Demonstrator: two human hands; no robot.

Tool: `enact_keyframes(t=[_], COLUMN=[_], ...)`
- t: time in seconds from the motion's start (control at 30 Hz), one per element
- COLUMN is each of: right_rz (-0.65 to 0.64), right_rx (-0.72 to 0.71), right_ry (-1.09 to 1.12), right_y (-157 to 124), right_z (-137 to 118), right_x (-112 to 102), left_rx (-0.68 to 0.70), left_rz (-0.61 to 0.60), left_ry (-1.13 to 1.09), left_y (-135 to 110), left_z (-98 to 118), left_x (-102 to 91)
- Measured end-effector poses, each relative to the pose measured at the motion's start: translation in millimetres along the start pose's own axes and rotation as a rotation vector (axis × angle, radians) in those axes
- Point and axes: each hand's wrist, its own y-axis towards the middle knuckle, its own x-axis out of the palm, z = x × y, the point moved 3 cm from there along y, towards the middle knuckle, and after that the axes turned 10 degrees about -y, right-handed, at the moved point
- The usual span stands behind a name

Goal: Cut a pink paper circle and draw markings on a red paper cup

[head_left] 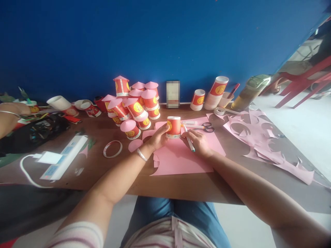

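Note:
My left hand point(159, 137) is closed round the left side of a red paper cup point(176, 127) with a yellow emblem and a white rim. The cup is held just over pink paper sheets point(181, 160). In my right hand point(198, 142) is a white marker pen point(189, 139), its tip up beside the cup and its green end pointing down. Scissors point(208, 127) with dark handles lie just beyond my right hand. A pink paper disc point(135, 145) rests left of my left wrist.
Several red cups with pink cone tops point(134, 106) stand stacked at the back left. A tape roll point(112, 149) and a power strip point(66, 158) lie left. Pink scraps point(269, 148), stacked cups point(217, 91) and a bottle point(250, 91) are right. Another person's hand point(15, 110) shows far left.

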Motion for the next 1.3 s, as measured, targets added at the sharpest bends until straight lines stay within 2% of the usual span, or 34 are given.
enact_keyframes(t=[0.17,0.27,0.37,0.73,1.13,1.3], right_rz=[-0.068,-0.094,-0.064,-0.007,-0.087,-0.087], right_rx=[0.033,0.047,0.025,0.019,0.017,0.075], right_ry=[0.038,0.061,0.055,0.037,0.125,0.091], right_y=[-0.7,-0.4,0.9,2.0,-1.0,-1.2], right_z=[2.5,5.3,5.9,4.1,6.5,9.1], right_x=[1.8,2.4,3.2,5.0,5.7,7.9], left_rx=[0.025,0.048,0.049,0.029,0.034,0.035], left_rz=[-0.131,-0.162,-0.177,-0.129,-0.132,-0.11], left_ry=[0.141,0.211,0.246,0.174,0.17,0.125], left_y=[-4.7,-4.8,-3.1,-2.3,-2.3,-1.8], left_z=[3.5,6.0,5.5,9.4,7.9,9.3], left_x=[14.5,20.8,21.0,23.0,22.9,22.8])
